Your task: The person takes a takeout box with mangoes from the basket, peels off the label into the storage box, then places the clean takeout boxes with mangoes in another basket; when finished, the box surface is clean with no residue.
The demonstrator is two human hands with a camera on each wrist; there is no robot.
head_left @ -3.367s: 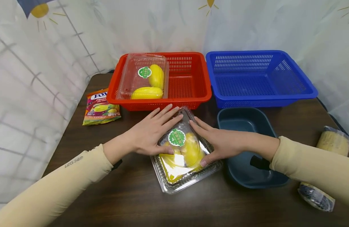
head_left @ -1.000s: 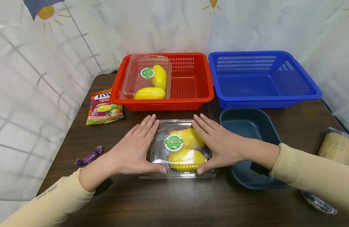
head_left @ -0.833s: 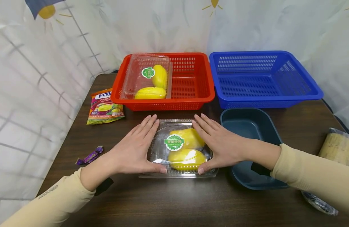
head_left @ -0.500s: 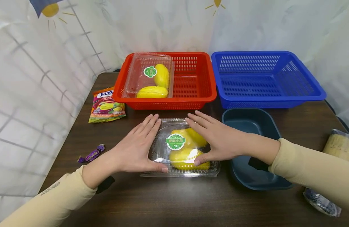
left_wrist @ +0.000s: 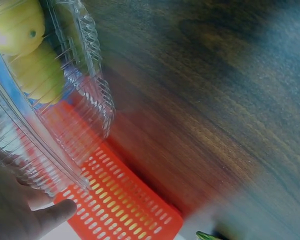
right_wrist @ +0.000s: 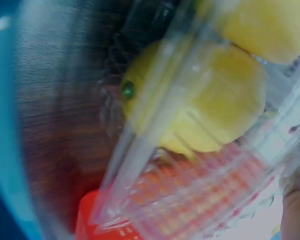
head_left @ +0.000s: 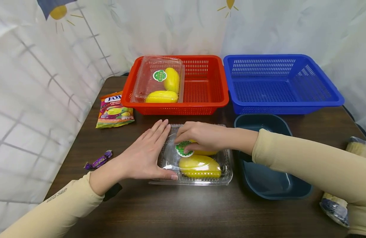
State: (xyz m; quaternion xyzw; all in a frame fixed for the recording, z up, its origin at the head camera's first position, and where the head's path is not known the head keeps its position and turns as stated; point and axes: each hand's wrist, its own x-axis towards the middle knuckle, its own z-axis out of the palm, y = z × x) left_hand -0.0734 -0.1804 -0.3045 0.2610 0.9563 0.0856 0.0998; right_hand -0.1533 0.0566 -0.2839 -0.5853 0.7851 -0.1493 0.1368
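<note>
Far left, a purple-wrapped sweet lies on the dark table, and beyond it a bright bag marked FOX sits just beside the red basket. In comes the left hand, fingers straight along the left side of a clear box, thumb out at its front edge, nothing gripped! Behind it, that red basket holds another clear box of yellow fruit in its left half. Centre table, here's the clear box, two yellow fruits inside. Over it the right hand, fingers bent down at the green label; whether they pinch it, I can't tell! Rightward, a dark tub under the right forearm, the blue basket behind, and a pale pack half hidden by the sleeve.
</note>
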